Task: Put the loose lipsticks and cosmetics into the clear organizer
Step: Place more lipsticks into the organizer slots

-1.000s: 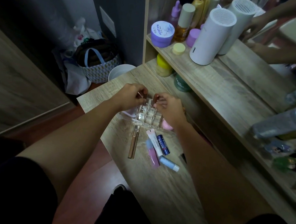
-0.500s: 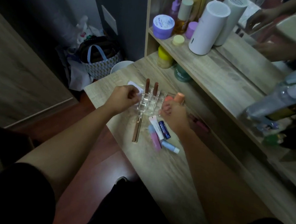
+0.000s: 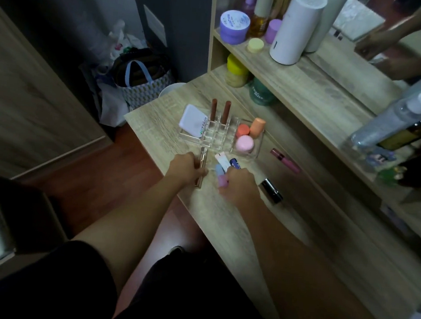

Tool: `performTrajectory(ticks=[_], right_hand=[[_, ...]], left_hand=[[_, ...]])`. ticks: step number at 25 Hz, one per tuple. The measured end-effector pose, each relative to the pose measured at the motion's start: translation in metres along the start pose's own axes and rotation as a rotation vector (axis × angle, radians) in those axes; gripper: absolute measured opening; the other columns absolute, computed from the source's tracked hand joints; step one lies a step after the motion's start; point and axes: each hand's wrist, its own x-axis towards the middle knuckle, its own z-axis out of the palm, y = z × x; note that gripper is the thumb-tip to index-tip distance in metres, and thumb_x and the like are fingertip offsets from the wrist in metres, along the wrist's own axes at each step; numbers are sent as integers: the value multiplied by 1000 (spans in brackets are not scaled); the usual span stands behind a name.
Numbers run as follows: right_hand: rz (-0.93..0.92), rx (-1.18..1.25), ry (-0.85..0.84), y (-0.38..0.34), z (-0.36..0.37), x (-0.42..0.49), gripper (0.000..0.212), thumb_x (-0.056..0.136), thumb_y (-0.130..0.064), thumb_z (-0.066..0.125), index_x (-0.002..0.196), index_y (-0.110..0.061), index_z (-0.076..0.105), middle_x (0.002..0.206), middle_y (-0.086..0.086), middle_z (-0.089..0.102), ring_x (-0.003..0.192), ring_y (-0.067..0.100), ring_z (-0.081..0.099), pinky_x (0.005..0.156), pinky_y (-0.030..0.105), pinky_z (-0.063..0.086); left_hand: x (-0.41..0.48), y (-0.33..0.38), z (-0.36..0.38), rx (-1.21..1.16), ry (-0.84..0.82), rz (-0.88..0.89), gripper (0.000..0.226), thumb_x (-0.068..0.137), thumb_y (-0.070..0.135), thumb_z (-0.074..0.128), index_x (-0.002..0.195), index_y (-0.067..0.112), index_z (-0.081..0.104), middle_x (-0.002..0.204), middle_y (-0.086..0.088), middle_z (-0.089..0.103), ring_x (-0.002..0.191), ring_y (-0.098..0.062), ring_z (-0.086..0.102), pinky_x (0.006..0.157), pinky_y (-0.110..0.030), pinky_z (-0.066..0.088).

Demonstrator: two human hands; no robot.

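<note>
Left hand [image 3: 186,168] grasps the gold tube [image 3: 200,170]; right hand [image 3: 238,185] closes on the pink tube [image 3: 222,181]. Lift each upright before slotting into the organizer [image 3: 219,140].

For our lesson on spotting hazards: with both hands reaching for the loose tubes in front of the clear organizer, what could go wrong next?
1. The left hand grips the slim gold tube close to the clear organizer; lifting it could nudge the organizer and tip the two brown lipsticks standing in it.
2. The right hand reaches into crowded tubes beside the pink tube, and could knock the black tube rolling.
</note>
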Motion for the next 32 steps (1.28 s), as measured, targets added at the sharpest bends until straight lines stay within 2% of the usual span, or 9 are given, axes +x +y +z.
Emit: performTrajectory(ticks=[3, 7, 10, 13, 19, 23, 25, 28, 32], right_hand=[[76, 182, 20, -4, -2, -3, 25, 85, -23, 55, 100, -2, 55, 93, 19, 68, 88, 36, 64, 78, 40, 52], [160, 691, 4, 6, -31, -1, 27, 78, -9, 65, 104, -6, 62, 77, 15, 69, 74, 26, 63, 71, 29, 49], [109, 986, -90, 14, -58, 7, 35, 85, -2, 59, 120, -4, 54, 115, 23, 63, 98, 24, 62, 74, 20, 50], [94, 1175, -78, 15, -73, 19, 32, 86, 0, 59, 115, -12, 54, 121, 19, 59, 111, 32, 60, 93, 41, 53], [68, 1057, 193, 14, -83, 45, 20, 85, -9, 62, 102, -18, 59, 91, -10, 66, 88, 8, 65, 79, 28, 53], [93, 839, 331, 11, -78, 61, 16, 82, -7, 65, 96, -14, 62, 75, -20, 59, 64, -19, 56, 53, 0, 43], [86, 808, 355, 9, -73, 68, 14, 82, -5, 64, 94, -12, 63, 80, -12, 65, 65, -17, 57, 52, -6, 39], [99, 808, 369, 7, -67, 77, 16, 83, -5, 63, 99, -9, 63, 96, 3, 72, 81, 3, 65, 59, 2, 44], [97, 705, 375, 5, -60, 86, 17, 83, -6, 64, 99, -13, 63, 96, 4, 71, 82, 8, 64, 65, 8, 43]], left_hand=[[1, 1, -8, -63, -29, -17, 26, 72, 31, 75, 76, 7, 67, 79, -16, 70, 81, -27, 64, 74, -33, 49], [-4, 6, -39, -493, -91, -35, 11, 76, 13, 70, 72, 13, 59, 68, -6, 61, 63, -17, 60, 57, -21, 55], [-2, 21, -67, -643, -128, 59, 14, 79, 6, 66, 79, 16, 56, 72, -6, 56, 65, -18, 59, 58, -22, 55], [7, 38, -88, -729, -126, 152, 24, 80, 3, 63, 99, 16, 55, 85, -17, 55, 80, -30, 63, 76, -42, 58], [29, 43, -93, -560, 105, 251, 8, 81, 19, 64, 88, 18, 59, 82, -16, 71, 79, -27, 69, 79, -42, 56], [39, 37, -83, -383, 216, 311, 13, 82, 22, 65, 91, 14, 61, 90, -7, 73, 87, -16, 67, 81, -35, 54], [43, 35, -80, -390, 221, 322, 12, 82, 20, 65, 90, 13, 61, 90, -5, 72, 87, -13, 67, 78, -30, 54], [50, 35, -76, -394, 214, 347, 11, 82, 19, 66, 89, 13, 61, 84, -1, 70, 78, -8, 66, 65, -12, 49], [58, 36, -73, -351, 181, 386, 13, 81, 16, 69, 90, 10, 61, 89, -6, 72, 78, -8, 67, 58, 2, 43]])
